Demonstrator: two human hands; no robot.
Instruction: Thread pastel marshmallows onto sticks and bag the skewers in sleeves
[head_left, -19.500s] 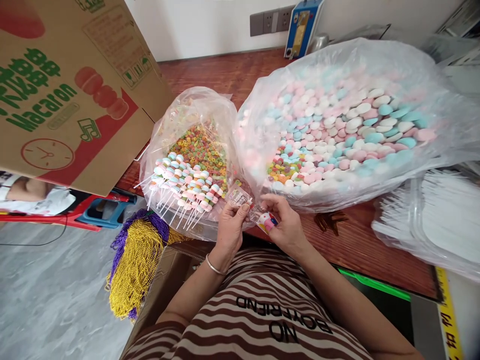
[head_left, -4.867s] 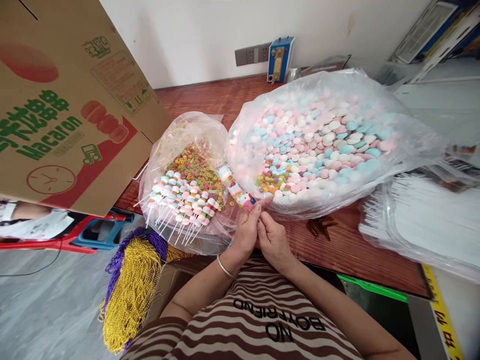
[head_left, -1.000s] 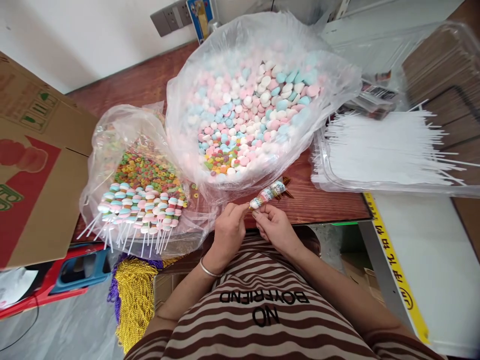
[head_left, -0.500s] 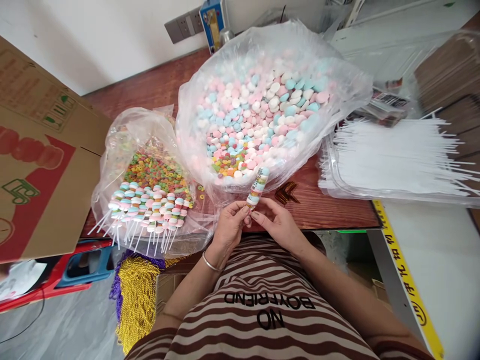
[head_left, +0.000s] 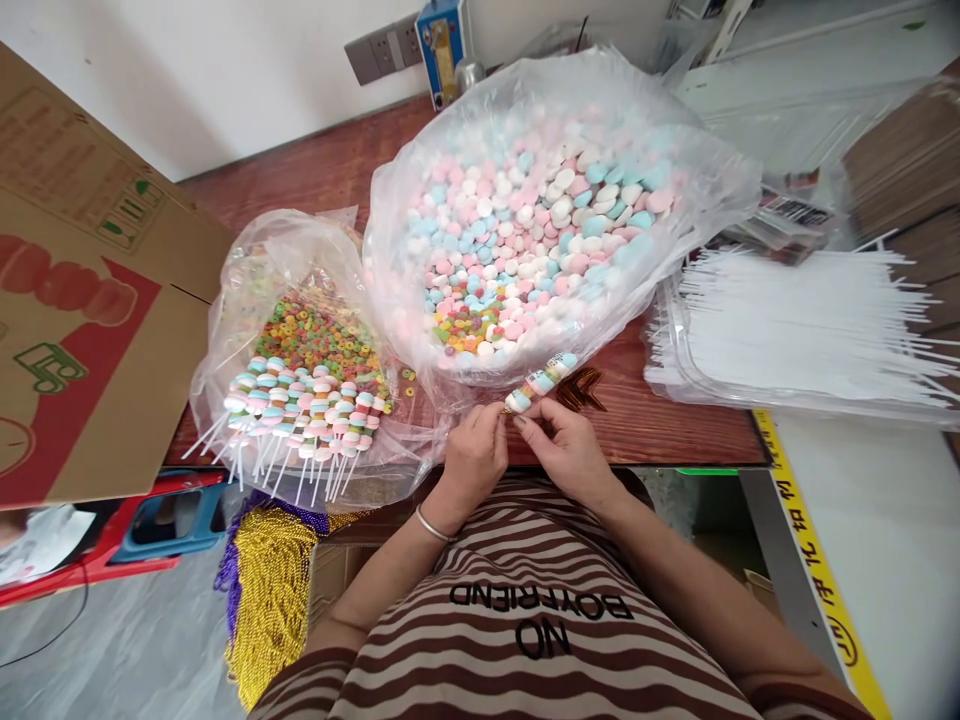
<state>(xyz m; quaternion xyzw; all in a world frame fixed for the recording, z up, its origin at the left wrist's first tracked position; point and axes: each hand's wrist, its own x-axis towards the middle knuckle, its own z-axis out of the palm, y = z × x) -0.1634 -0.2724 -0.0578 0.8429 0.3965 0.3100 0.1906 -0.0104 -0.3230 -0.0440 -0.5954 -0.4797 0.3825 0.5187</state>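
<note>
A wrapped candy stack (head_left: 541, 382) of pastel discs and coloured rings, in clear film with black print, tilts up to the right at the table's front edge. My left hand (head_left: 474, 455) is closed, its fingertips pinching the lower end of the wrapper. Beside it my right hand (head_left: 566, 448) is also closed, thumb and fingers at that same lower end; the pinched part is mostly hidden. Just beyond my hands lies a large plastic bag of pastel candy discs (head_left: 510, 240). Several finished candy sticks (head_left: 307, 410) with white handles rest to the left.
Behind the candy sticks is a bag of small candy rings (head_left: 319, 325). Shiny brown strips (head_left: 581, 388) lie right of the stack. A clear tray (head_left: 675, 375) holds many white sticks (head_left: 795, 320). A cardboard box (head_left: 82, 300) stands left; yellow beads (head_left: 270, 600) hang below the table (head_left: 630, 430).
The candy stack has tipped from nearly upright towards the right. My left hand has turned over more, back upward, while both hands stay at the stack's lower end. The view has shifted slightly.
</note>
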